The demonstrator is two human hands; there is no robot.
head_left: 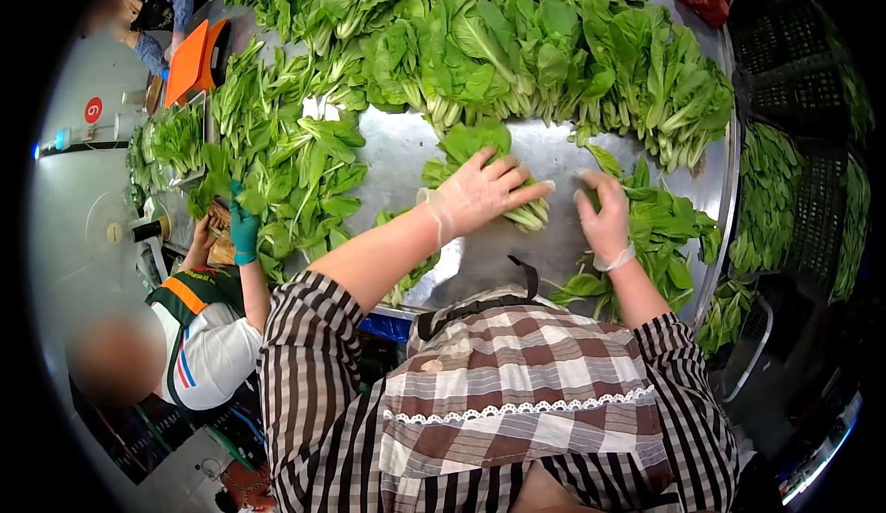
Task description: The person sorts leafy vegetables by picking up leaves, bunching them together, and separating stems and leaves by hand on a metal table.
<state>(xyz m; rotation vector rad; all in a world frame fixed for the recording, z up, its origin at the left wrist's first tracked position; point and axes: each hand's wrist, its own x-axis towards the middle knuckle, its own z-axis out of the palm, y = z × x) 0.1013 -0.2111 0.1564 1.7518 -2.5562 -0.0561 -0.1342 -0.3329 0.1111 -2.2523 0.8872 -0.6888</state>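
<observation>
Metal table (388,155) before us bears heaped greens (544,52) and, nearer us, a small bunch (475,137), bright green and broad-leaved with pale stalks, beneath our spread left hand (484,188), our right hand (604,216) curved half-open nearby.
</observation>
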